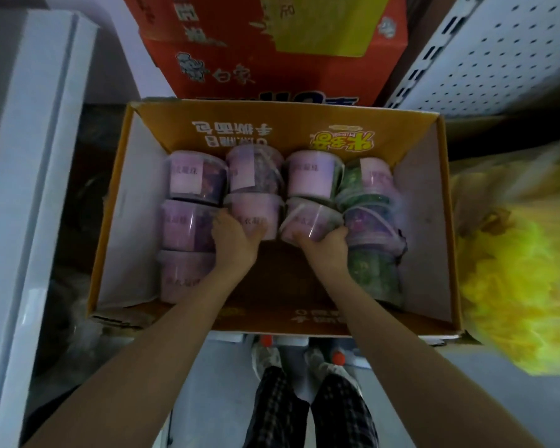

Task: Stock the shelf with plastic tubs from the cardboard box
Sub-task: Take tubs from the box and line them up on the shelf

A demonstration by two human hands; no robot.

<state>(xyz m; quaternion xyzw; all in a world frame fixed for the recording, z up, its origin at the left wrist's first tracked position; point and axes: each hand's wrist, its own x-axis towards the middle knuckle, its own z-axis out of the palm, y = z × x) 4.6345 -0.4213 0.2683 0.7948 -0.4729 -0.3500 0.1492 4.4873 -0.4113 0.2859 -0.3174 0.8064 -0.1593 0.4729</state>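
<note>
An open yellow cardboard box (117,202) lies below me, holding several plastic tubs on their sides, most with pink labels, some with green contents at the right. My left hand (232,242) is wrapped around the base of a pink tub (256,215) in the middle row. Just right of it, my right hand (325,248) grips the base of another pink tub (311,218), which is tilted up a little. The box floor between and behind my hands is bare brown card.
A red carton (272,50) stands beyond the box. White perforated shelf panel (498,59) rises at the upper right, a white cabinet edge (29,156) runs down the left, and a yellow-green plastic bag (524,270) lies at the right. My feet show below the box.
</note>
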